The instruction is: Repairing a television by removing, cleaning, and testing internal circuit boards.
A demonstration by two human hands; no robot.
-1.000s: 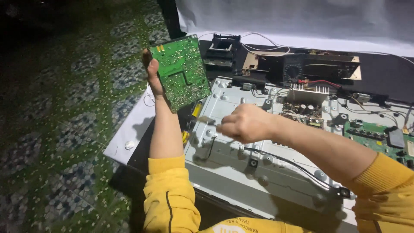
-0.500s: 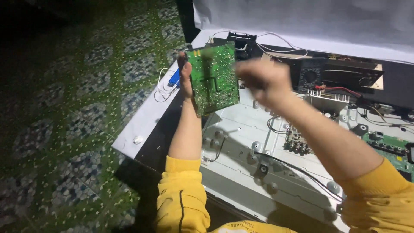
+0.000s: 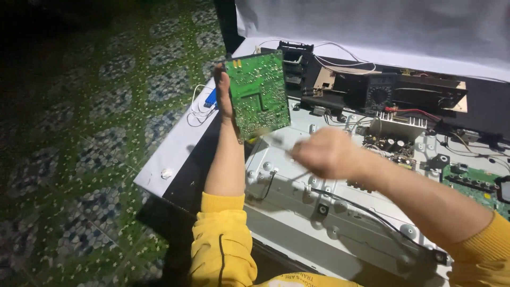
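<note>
My left hand [image 3: 224, 94] holds a green circuit board [image 3: 258, 94] upright by its left edge, solder side facing me, above the left end of an opened flat-screen chassis [image 3: 297, 212]. My right hand [image 3: 326, 154] is blurred with motion just below and right of the board. It is closed around a thin tool whose tip points toward the board's lower edge; the tool's kind is too blurred to tell. Both arms wear yellow sleeves.
On the chassis sit a board with capacitors and a heat sink [image 3: 394, 139] and another green board [image 3: 473, 180] at far right. A black multimeter [image 3: 378, 95] with red lead lies behind. A blue object with a white cable [image 3: 210, 100] lies left. Patterned tile floor [image 3: 95, 138] lies beyond.
My right hand rose from the chassis to the board's face, then dropped back down and to the right of it. The left hand keeps the board raised.
</note>
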